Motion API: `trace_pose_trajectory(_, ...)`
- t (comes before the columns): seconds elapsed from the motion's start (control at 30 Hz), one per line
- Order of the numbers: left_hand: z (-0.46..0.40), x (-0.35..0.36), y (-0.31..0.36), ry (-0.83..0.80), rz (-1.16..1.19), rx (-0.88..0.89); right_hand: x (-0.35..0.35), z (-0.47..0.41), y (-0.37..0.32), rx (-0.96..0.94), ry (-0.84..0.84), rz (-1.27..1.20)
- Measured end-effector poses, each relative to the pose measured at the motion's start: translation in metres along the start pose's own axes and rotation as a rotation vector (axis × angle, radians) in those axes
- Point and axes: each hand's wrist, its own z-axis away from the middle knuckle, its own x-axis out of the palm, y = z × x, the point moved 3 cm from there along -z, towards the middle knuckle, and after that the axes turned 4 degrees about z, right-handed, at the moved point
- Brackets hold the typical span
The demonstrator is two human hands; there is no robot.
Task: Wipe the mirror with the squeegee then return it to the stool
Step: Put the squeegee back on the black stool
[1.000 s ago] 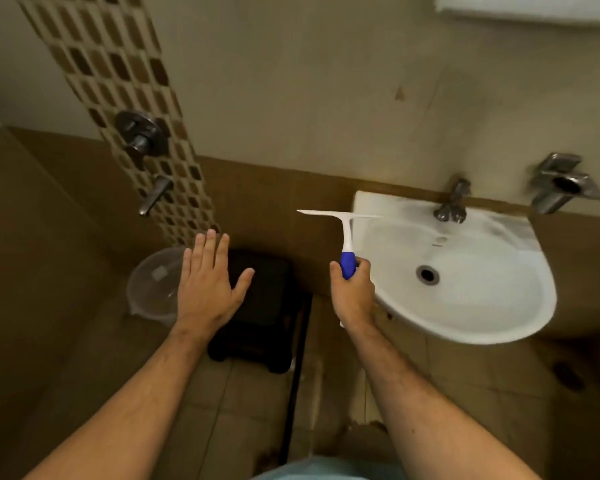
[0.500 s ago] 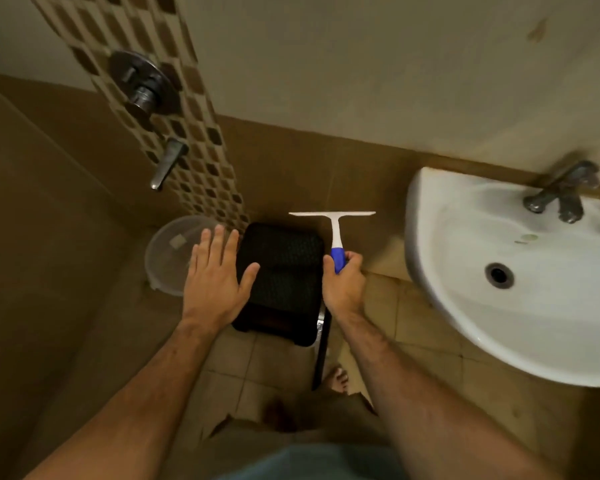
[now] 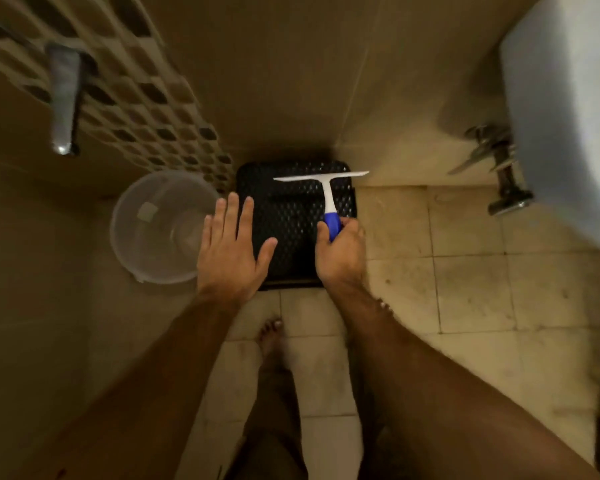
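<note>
You have one white-bladed squeegee with a blue grip in view, one black textured plastic stool below it, and one clear round plastic bucket just beside the stool on its left. Your right hand curls its fingers round the blue grip, the white blade pointing away from you across the far part of the stool top; whether the blade touches the stool you cannot tell. Your left hand is flat, fingers straight and slightly spread, holding nothing, over the stool's left edge and the bucket's rim.

One bare foot shows on the pale floor tiles between your forearms. A few toes peek past your right forearm. The white washbasin is cut off by the right edge, with metal pipe fittings under it. The chrome tap spout on the patterned tile strip is blurred.
</note>
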Motion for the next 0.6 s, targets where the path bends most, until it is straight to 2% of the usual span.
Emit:
trace_pose_trajectory(0.23,-0.024,0.066,-0.037,-0.034,0.007,-0.024,0.072,-0.025,0.035,0.042,0.005,-0.014)
trace_pose_trajectory(0.6,-0.034,0.097,-0.054,-0.083,0.01,-0.008,0.101,-0.06,0.055,0.039,-0.017,0.084)
